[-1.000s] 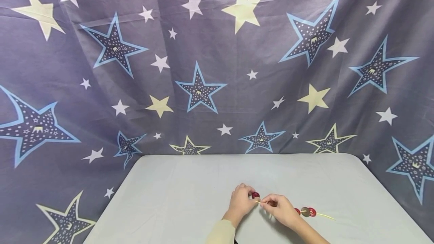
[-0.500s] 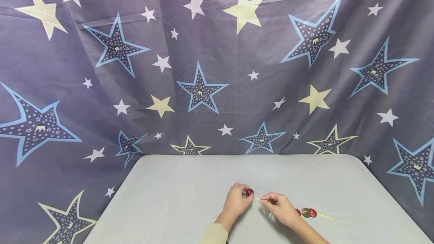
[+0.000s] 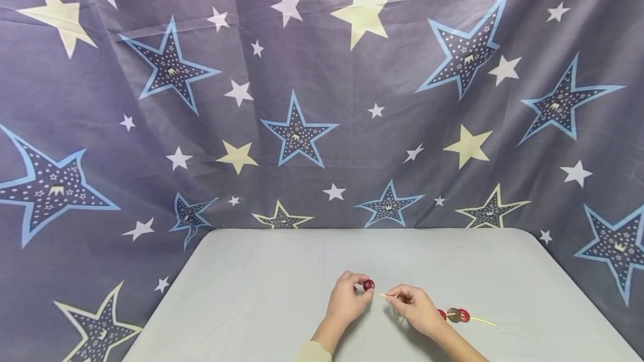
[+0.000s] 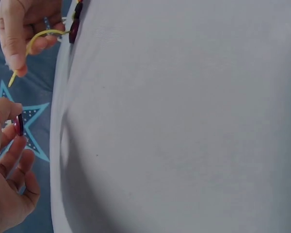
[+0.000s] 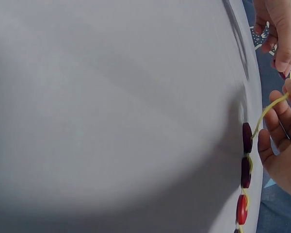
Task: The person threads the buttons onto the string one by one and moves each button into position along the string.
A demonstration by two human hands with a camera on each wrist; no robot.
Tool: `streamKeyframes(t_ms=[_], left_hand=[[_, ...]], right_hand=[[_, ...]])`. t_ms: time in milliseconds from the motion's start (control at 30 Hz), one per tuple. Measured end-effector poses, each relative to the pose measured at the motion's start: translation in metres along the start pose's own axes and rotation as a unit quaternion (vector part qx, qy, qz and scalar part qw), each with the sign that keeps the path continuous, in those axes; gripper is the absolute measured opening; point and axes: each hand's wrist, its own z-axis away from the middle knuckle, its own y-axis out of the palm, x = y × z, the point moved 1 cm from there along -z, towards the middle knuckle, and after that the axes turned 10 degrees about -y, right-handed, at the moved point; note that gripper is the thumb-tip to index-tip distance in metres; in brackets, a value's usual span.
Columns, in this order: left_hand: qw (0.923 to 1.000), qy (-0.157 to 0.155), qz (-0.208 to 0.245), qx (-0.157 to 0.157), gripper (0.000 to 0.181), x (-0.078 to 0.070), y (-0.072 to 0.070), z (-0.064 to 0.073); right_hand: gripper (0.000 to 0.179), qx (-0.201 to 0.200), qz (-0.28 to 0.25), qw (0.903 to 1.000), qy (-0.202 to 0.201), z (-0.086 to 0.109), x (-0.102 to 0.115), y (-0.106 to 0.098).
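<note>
My left hand (image 3: pixel 347 298) pinches a dark red round button (image 3: pixel 369 285) by its edge between thumb and fingers. Seen from the left wrist, the button (image 4: pixel 19 125) is turned edge-on, just below the free tip of a yellow cord (image 4: pixel 42 33). That cord is pinched near its tip by my right hand (image 3: pixel 418 312), and a short end sticks out toward the button with a small gap between. From the right hand the cord runs back through several strung buttons, dark ones (image 5: pixel 247 137) and a red one (image 5: pixel 242 209), resting on the table.
A white-covered table (image 3: pixel 261 278) lies under both hands. Right of the right hand, a brownish button (image 3: pixel 454 315) and a red button (image 3: pixel 464 315) sit on the cord, whose yellow tail (image 3: pixel 485 323) trails rightward. A star-patterned grey curtain (image 3: pixel 322 71) hangs behind.
My left hand has drawn left with the red button, opening a gap from the cord tip, which was at the left thumb a second ago. The right hand stays nearly still.
</note>
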Motion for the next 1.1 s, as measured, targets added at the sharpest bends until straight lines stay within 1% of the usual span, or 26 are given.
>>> streamKeyframes(t_ms=[133,300,533,633,733,867,967,1100], left_hand=[[0.9997,-0.014,0.012,0.012,0.019,-0.001,-0.005,0.002],[0.9986,-0.030,0.030,0.031,0.017,0.000,-0.009,0.006],[0.9981,-0.024,0.034,0.045,0.016,0.003,-0.010,0.010],[0.9969,-0.023,0.050,0.055,0.016,0.003,-0.011,0.012],[0.9923,-0.029,0.091,0.079,0.018,0.004,-0.011,0.013],[0.9800,-0.043,0.157,0.114,0.021,0.007,-0.010,0.014],[0.9736,-0.050,0.180,0.131,0.023,0.007,-0.010,0.014],[0.9685,-0.051,0.196,0.145,0.026,0.008,-0.010,0.015]], right_hand=[[0.016,-0.003,0.001,0.9999,0.010,-0.001,-0.014,0.002],[0.018,-0.005,-0.008,0.9998,0.016,-0.002,-0.016,0.003],[0.016,-0.007,0.002,0.9998,0.016,-0.003,-0.015,0.003],[0.015,-0.008,0.008,0.9998,0.018,-0.003,-0.016,0.003],[0.016,-0.006,0.011,0.9998,0.015,-0.002,-0.016,0.004],[0.017,0.000,0.013,0.9999,0.008,-0.002,-0.016,0.005],[0.016,0.001,0.015,0.9999,0.005,-0.002,-0.016,0.005],[0.016,0.000,0.014,0.9999,0.006,-0.002,-0.015,0.005]])
